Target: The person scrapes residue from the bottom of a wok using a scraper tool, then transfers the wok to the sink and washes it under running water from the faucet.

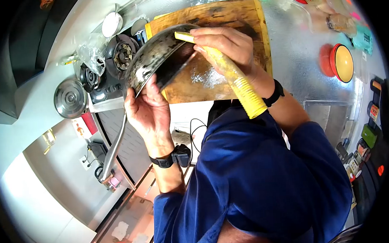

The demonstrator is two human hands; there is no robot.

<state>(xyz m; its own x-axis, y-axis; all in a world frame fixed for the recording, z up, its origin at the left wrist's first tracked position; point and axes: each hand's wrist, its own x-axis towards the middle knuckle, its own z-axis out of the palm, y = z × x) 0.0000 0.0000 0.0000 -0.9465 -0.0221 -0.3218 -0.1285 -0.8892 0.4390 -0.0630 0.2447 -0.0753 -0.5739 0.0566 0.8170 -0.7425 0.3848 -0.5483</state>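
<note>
Silvery worktop [292,45] surrounds a wooden board [225,13], its left edge partly hidden by a tilted pan [145,63]. Beside the board's near-left corner, the left hand [149,108] pinches the pan's rim; the right hand [230,47] has its fingers closed around a yellow ribbed tool [245,92].

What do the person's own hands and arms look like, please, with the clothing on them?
The left hand and the right hand wear no gloves. The left wrist has a black strap with a bulky black device; the right wrist has a black band. The sleeves are short and dark blue.
</note>
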